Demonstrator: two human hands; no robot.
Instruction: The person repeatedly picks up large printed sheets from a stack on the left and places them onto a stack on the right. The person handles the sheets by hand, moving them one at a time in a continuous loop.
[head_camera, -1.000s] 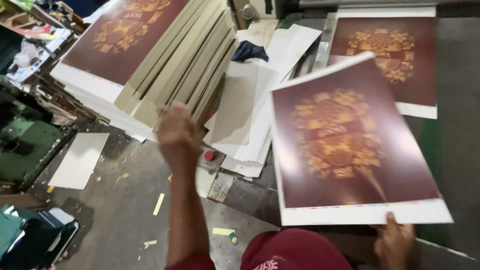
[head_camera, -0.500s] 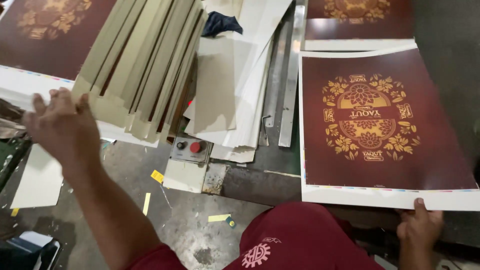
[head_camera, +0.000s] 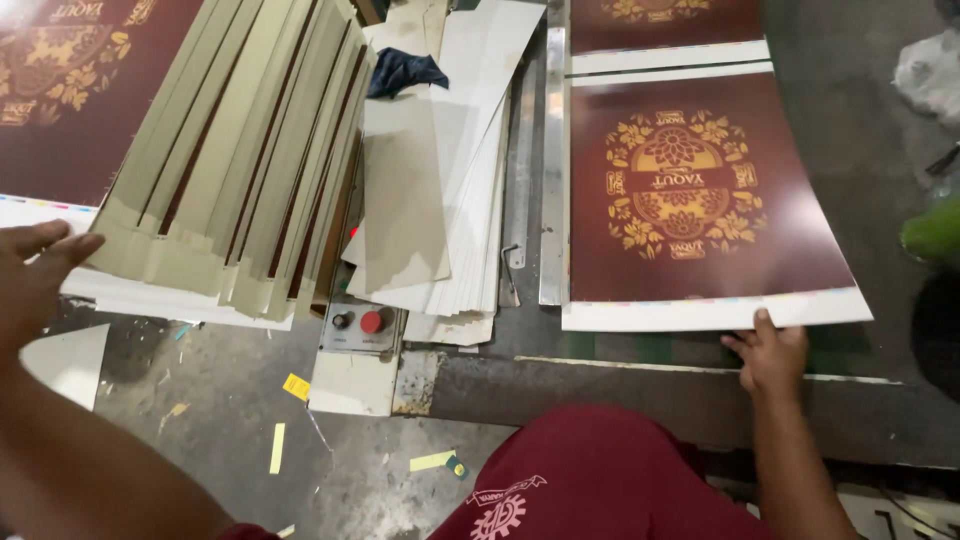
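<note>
The left hand (head_camera: 35, 275) is cut off by the left edge; the stacked maroon sheets (head_camera: 70, 90) run past the top edge; a green object (head_camera: 935, 232) at right is blurred

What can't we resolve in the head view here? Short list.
- Left hand: cut off by the left frame edge; contact with the sheet stack unclear.
- Right hand: thumb on the maroon sheet; the fingers go under its edge, grip hidden.
- Far sheet: cropped by the top edge.
- Green object: cut by the right edge, blurred, kind unclear.
</note>
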